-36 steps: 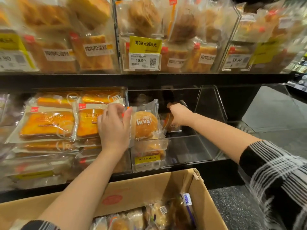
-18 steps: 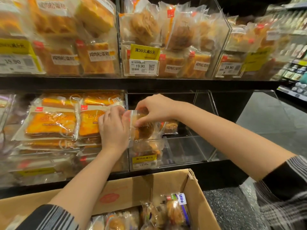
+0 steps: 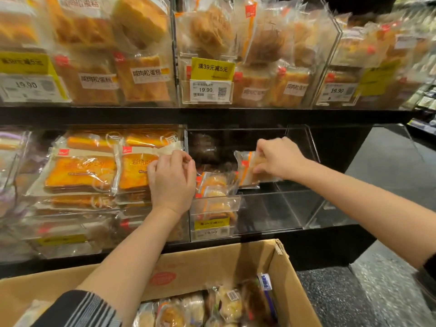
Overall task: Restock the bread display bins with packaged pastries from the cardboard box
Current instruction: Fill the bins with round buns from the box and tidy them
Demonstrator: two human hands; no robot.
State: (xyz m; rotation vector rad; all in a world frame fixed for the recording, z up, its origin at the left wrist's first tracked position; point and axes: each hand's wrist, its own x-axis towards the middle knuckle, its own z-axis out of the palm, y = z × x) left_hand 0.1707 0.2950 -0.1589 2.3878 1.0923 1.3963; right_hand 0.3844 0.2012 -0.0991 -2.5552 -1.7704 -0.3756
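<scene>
One pastry (image 3: 250,168) going into the bin (image 3: 295,208) | right hand (image 3: 280,159) pinches it, left hand (image 3: 173,178) loosely curled, empty | next: let go, grab another from the box (image 3: 212,263)

Warm shop lighting falls from above, glinting off the plastic wrappers (image 3: 141,74) and clear bin walls (image 3: 271,208); the lower shelf recess sits in shadow, while wide-angle distortion and blur smear the frame's edges.

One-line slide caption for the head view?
Right hand sets a clear-wrapped pastry packet into the clear acrylic bin; left hand hovers above the brown cardboard box.
</scene>
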